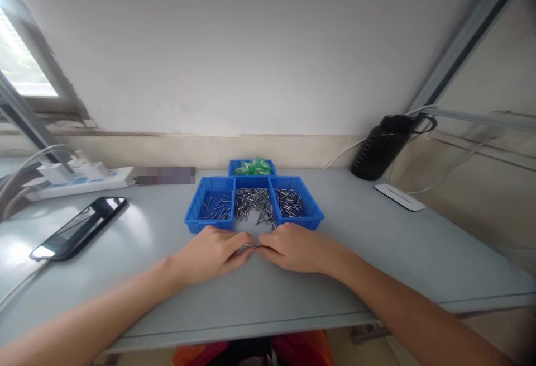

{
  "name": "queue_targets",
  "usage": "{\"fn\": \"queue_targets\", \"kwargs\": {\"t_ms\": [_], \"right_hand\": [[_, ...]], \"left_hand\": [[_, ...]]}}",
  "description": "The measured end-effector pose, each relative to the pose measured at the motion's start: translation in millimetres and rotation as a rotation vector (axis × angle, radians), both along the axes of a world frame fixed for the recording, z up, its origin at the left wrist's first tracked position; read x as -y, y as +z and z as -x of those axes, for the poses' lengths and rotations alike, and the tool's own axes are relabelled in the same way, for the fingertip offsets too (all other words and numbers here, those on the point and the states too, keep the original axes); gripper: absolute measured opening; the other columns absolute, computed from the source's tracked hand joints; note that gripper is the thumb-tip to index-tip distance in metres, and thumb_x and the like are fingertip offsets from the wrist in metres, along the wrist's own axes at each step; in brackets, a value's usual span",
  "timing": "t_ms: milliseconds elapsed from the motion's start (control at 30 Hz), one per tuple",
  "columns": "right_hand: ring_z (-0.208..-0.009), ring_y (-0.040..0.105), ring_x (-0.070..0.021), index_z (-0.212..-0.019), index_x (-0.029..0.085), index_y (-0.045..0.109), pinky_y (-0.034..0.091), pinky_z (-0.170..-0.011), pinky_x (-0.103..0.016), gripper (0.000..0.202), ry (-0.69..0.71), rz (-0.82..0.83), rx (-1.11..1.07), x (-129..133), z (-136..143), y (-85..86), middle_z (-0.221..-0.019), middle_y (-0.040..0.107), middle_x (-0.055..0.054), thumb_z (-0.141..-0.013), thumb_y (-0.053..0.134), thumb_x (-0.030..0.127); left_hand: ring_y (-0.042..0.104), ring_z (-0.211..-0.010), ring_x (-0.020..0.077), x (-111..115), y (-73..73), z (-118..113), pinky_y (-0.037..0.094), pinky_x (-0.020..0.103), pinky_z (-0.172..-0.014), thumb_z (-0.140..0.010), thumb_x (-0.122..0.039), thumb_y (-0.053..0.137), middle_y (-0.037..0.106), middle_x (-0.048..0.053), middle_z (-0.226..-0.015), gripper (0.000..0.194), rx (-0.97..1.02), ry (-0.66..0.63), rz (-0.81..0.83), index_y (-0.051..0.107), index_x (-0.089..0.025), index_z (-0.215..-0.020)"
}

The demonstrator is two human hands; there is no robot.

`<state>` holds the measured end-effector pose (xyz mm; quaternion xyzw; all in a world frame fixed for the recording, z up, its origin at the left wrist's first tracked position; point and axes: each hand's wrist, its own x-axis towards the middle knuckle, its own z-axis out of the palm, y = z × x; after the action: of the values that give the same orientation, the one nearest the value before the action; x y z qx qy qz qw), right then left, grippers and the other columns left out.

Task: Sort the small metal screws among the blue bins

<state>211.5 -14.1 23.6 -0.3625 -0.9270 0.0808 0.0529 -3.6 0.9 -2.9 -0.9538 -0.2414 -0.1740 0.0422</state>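
Observation:
My left hand (215,251) is closed in a pinch on a small metal pin (248,245) in front of the blue bins. My right hand (295,247) is pinched at the pin's other end, fingertips nearly meeting the left ones. A few metal pieces lie in the left blue bin (191,218), and many fill part of the right blue bin (314,215). Between the two bins, a pile of metal pins (253,201) spreads toward my fingers. Whether the pin is one piece or two, I cannot tell.
Behind the pile is a blue bin (231,168) with green plastic (256,166). A phone (79,229) and power strip (84,184) lie left. A black bottle (381,147) and white flat device (400,197) are right. The table's front edge (251,329) runs below my hands.

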Motion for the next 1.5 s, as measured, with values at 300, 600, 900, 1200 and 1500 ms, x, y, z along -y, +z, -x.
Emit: {"fn": "queue_targets", "kwargs": {"t_ms": [300,600,900,1200,1500], "right_hand": [[-0.059,0.053,-0.0104,-0.081,0.019,0.055,0.029,-0.054,-0.020,0.017,0.082,0.002,-0.120,5,1,6.2,-0.066,0.060,0.001,-0.088,0.042,0.028],[-0.061,0.055,-0.0134,-0.084,0.019,0.053,0.029,-0.053,-0.021,0.015,0.013,0.035,-0.119,0,0,-0.1,-0.066,0.059,0.000,-0.088,0.042,0.029],[-0.054,0.051,-0.0094,-0.073,0.018,0.048,0.031,-0.052,-0.019,0.023,0.106,0.282,-0.299,-2,1,0.3,-0.057,0.053,0.004,-0.091,0.037,0.028],[-0.053,0.047,-0.0096,-0.073,0.017,0.059,0.026,-0.053,-0.021,0.022,0.004,0.133,-0.171,-3,-2,4.7,-0.057,0.054,0.003,-0.087,0.042,0.023],[-0.051,0.043,-0.0083,-0.073,0.018,0.058,0.027,-0.053,-0.019,0.024,-0.044,0.093,-0.239,-2,-7,9.7,-0.052,0.049,0.005,-0.087,0.043,0.030]], "left_hand": [[0.056,-0.053,0.0120,2,0.9,-3,0.035,0.022,-0.050,-0.089,-0.028,0.040,0.059,-0.001,-0.061,0.018,-0.097,0.029,0.076,0.053,-0.018,-0.084],[0.055,-0.053,0.0098,3,1.5,-2,0.038,0.021,-0.052,-0.089,-0.029,0.043,0.057,-0.004,-0.058,0.018,0.065,0.066,0.107,0.058,-0.020,-0.093],[0.057,-0.059,0.0091,5,7.6,0,0.040,0.020,-0.053,-0.089,-0.024,0.045,0.062,-0.001,-0.068,0.019,0.213,-0.125,0.118,0.058,-0.019,-0.101],[0.052,-0.051,0.0080,4,7.9,-1,0.037,0.020,-0.050,-0.089,-0.027,0.043,0.054,-0.004,-0.056,0.019,0.189,0.006,0.081,0.059,-0.017,-0.085],[0.056,-0.056,0.0110,0,5.4,-1,0.037,0.022,-0.053,-0.092,-0.028,0.036,0.058,-0.002,-0.062,0.025,-0.032,0.060,0.013,0.057,-0.018,-0.083]]}}
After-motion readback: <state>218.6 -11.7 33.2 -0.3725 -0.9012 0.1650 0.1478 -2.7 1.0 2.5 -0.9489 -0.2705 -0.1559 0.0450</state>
